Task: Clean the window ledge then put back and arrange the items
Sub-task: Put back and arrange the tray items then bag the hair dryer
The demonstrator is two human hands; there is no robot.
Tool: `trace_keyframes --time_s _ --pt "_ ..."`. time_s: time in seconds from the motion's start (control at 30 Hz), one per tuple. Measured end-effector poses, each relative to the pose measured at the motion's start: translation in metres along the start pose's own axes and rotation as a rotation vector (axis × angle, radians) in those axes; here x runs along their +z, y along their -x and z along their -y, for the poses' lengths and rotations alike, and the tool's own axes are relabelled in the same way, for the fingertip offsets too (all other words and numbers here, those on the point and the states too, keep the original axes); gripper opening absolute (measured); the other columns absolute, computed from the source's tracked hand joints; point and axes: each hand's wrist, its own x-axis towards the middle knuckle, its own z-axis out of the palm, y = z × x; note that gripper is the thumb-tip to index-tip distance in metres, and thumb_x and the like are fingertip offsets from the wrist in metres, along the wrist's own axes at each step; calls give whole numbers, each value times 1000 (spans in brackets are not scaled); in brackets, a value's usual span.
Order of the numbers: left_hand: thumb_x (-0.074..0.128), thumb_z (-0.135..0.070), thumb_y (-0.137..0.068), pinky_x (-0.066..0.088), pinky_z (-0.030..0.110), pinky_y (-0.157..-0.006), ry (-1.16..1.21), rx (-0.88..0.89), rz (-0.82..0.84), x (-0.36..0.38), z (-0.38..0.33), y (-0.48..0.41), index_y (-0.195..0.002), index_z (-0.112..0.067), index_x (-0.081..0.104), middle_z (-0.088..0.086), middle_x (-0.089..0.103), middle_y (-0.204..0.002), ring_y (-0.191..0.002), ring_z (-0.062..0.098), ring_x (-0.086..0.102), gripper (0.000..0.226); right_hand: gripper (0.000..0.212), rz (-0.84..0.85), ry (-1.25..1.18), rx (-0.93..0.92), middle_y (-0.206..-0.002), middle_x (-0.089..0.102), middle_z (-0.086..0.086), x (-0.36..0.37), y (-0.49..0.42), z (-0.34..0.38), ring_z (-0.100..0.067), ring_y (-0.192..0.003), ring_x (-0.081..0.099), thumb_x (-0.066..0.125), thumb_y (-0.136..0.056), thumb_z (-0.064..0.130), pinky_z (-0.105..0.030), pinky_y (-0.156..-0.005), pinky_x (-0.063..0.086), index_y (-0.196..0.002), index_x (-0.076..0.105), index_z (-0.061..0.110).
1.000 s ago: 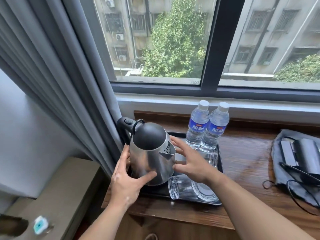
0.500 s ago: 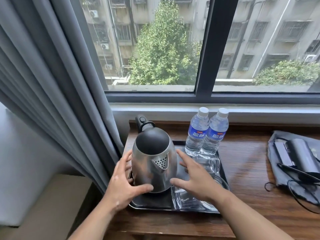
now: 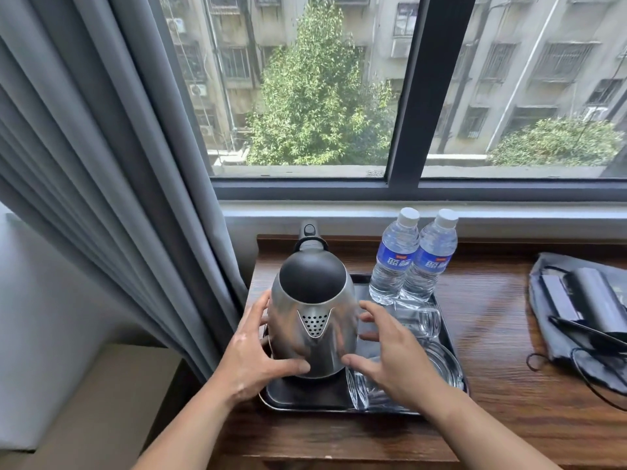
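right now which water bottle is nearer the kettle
The left bottle: it stands between the kettle and the other bottle, which stands on its right.

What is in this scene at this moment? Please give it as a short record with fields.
Place: wooden ledge under a window, grey curtain at its left
Tray: black tray on the ledge
Kettle: steel kettle upright on the tray's left part, spout towards the camera
Left hand: left hand holds the kettle's side, thumb across its lower front
Right hand: right hand spread beside the kettle; contact unclear
Bottles: two water bottles upright, side by side, at the tray's back
Glasses: clear glasses lying on the tray's right part
Other: black pouch at far right
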Motion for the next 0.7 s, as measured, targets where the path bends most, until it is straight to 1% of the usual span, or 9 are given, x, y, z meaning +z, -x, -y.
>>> trace_keyframes --time_s 0.07,0.1,0.17,0.23,0.27,0.4,0.5,0.63,0.7 --pt "104 -33 -41 47 21 -106 -6 3 -29 4 2 1 -144 -64 26 -12 56 -141 -130 0 54 133 98 28 5 24 -135 49 21 -3 -3 2 9 -106 60 88 -69 45 -21 -97 49 -149 32 39" --pt "105 -33 -40 47 24 -107 -5 1 -35 5 3 1 -143 -68 25 -12 58 -139 -130 3 55 134 97 38 -3 27 -134 51 23 -3 -4 3 12 -104 60 89 -69 43 -23 -97 50 -148 33 41" --pt "105 -35 -40 48 28 -110 -12 4 -32 3 5 -2 -144 -66 25 -10 59 -139 -130 5 56 135 93 37 -13 26 -126 54 27 -1 -5 4 22 -94 57 89 -70 39 -15 -92 50 -145 36 42" --pt "105 -36 -40 47 30 -111 -20 7 -19 1 6 -4 -150 -58 27 -9 58 -141 -131 5 56 136 88 17 -13 20 -116 55 30 -1 -5 2 24 -92 57 90 -69 37 -4 -84 45 -141 39 43" --pt "104 -37 -41 47 30 -112 -21 8 -14 1 7 -5 -152 -56 27 -8 58 -142 -131 5 55 137 87 9 -13 18 -114 55 30 -1 -5 1 23 -93 58 90 -69 38 -2 -82 43 -139 40 44" --pt "104 -37 -43 45 19 -106 -34 29 -22 2 9 -5 -152 -59 23 -8 52 -146 -134 2 51 137 87 -2 -2 2 -112 54 34 -1 -5 2 21 -94 59 90 -68 41 -1 -80 42 -138 39 46" --pt "104 -35 -43 45 18 -105 -23 38 -31 2 10 -5 -150 -61 24 -7 52 -146 -134 2 52 137 88 -3 -4 -4 -111 54 34 -1 -5 2 18 -94 60 90 -67 43 -1 -80 42 -138 39 46" --pt "104 -39 -39 47 22 -107 -10 49 -30 3 12 -5 -145 -67 26 -9 53 -146 -132 8 54 134 87 -13 -21 -9 -115 56 32 -1 -7 -1 12 -96 64 91 -64 45 -13 -88 49 -132 38 57" --pt "104 -40 -38 46 11 -100 -4 48 -41 3 13 -5 -142 -70 28 -8 52 -145 -132 6 54 132 87 -19 -25 -17 -116 54 35 -1 -7 -2 13 -96 63 91 -64 45 -16 -90 51 -127 35 64"
